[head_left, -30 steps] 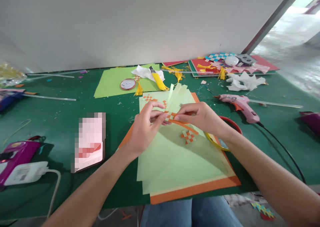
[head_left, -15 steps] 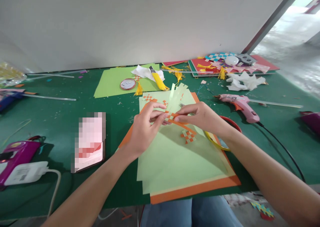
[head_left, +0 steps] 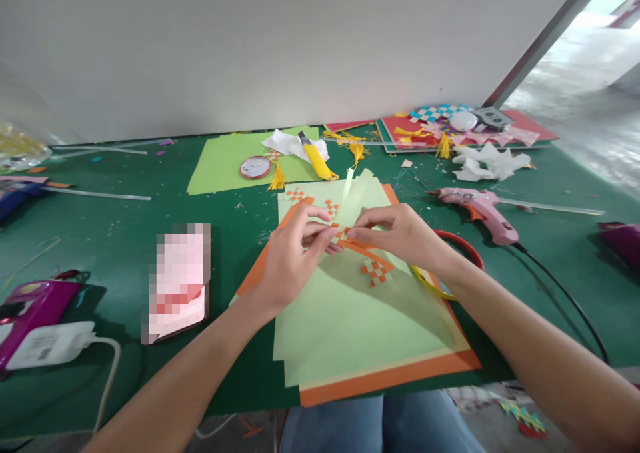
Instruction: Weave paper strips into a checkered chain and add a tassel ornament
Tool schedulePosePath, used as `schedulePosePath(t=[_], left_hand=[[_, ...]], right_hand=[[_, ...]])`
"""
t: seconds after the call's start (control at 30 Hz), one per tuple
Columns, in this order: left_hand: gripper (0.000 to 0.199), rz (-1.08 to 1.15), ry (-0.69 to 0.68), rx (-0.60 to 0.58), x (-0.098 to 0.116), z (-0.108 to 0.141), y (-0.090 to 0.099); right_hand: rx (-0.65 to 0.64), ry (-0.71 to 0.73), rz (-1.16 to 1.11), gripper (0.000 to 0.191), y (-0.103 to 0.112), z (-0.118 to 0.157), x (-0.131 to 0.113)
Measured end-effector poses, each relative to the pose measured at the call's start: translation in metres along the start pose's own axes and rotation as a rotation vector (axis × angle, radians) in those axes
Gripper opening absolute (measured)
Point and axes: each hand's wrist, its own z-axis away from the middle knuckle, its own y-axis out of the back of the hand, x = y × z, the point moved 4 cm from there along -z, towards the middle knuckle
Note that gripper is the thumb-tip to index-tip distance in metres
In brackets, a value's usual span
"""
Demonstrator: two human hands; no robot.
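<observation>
Orange and pale green paper strips (head_left: 370, 254), partly woven into a small check, are between my two hands. My left hand (head_left: 295, 253) pinches the woven part from the left, its fingertips partly hidden behind it. From the right, my right hand (head_left: 395, 230) pinches the same strips, thumb against forefinger. Pale green strip ends stick up beyond my fingers. Below lies a stack of pale green sheets (head_left: 345, 333) with orange paper under it. A small orange checked piece (head_left: 377, 272) rests on the stack, and others lie near its far edge.
A pink glue gun (head_left: 480, 210) with a cable lies right, near a tape roll (head_left: 463, 246). On the left are a phone (head_left: 183, 280) and a purple device with a white plug (head_left: 55, 343). A yellow cutter (head_left: 319, 158), tassels and green paper (head_left: 215, 166) lie at the back.
The fingertips of my right hand have shifted slightly left and up on the strips. The pale green strip ends have tilted a little to the right.
</observation>
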Motion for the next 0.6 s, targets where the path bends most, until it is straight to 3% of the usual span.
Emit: schedulePosePath(t=[0.17,0.47,0.6], left_hand=[[0.018,-0.011,-0.017,0.001,-0.002,-0.001,-0.001],[0.026,-0.352,-0.485,0.09,0.01,0.008,-0.001],[0.022,-0.46,-0.528,0.105,0.01,0.009,-0.001]], right_hand=[[-0.025,-0.077,-0.106,0.027,-0.002,0.001,0.003],[0.026,-0.243,-0.295,0.033,0.001,-0.001,0.01],[0.013,-0.238,-0.338,0.032,-0.001,-0.002,0.014]])
